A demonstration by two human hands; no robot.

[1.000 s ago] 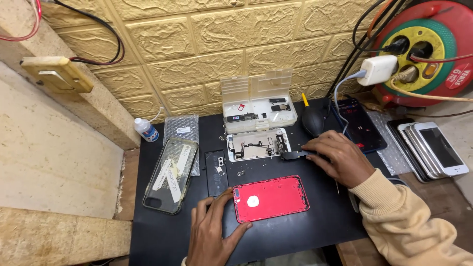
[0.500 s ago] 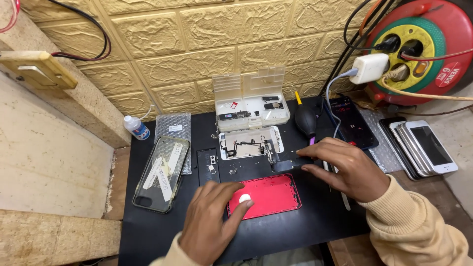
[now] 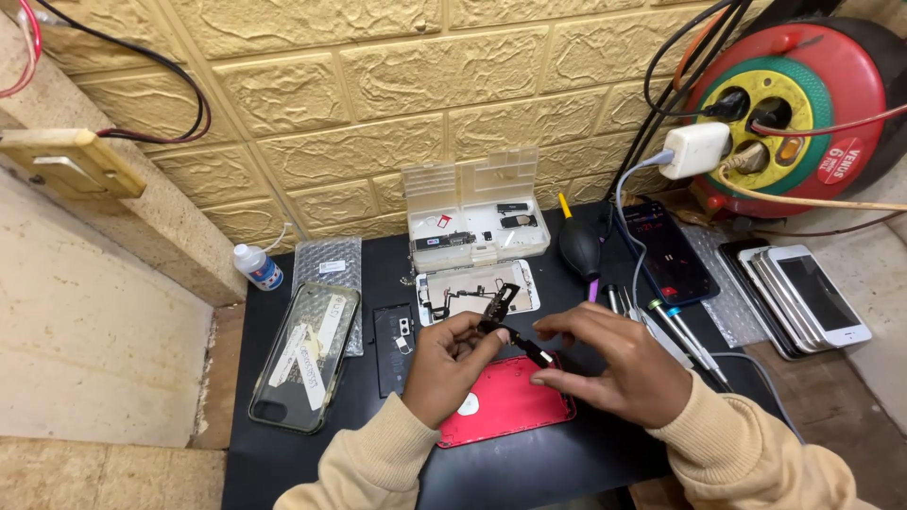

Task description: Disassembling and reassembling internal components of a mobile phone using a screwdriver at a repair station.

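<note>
Both our hands have risen off the black mat [image 3: 312, 463]; left hand [image 3: 444, 364] and right hand [image 3: 619, 368] pinch a small black cable part [image 3: 515, 340], held above the red phone back [image 3: 505, 401] near the mat's front edge.

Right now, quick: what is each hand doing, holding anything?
Left hand: pinched shut on one end of the flex cable.
Right hand: pinched shut on the cable's other end, above the red phone.
</note>
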